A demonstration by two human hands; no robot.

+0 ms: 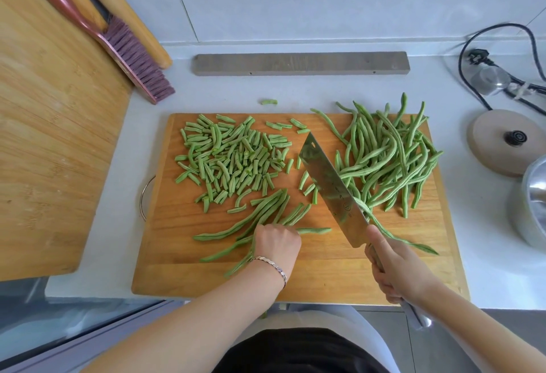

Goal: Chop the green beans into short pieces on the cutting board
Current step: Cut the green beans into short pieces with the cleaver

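A wooden cutting board (319,272) lies on the white counter. A heap of short cut bean pieces (233,159) covers its far left part. Whole long green beans (387,159) are piled on its far right. My left hand (276,241) grips a small bundle of long beans (266,210) near the board's middle, fingers curled over them. My right hand (393,275) holds the handle of a cleaver (331,183), whose blade is raised and slanted between the bundle and the whole beans. One long bean (396,238) trails under the blade toward my right hand.
A second large wooden board (44,136) leans at the left with a pink brush (130,50) and rolling pins. A grey bar (301,62) lies behind the board. A kettle base (502,142), black cord (478,62) and metal pot (531,204) stand at the right. One stray bean piece (269,102) lies on the counter.
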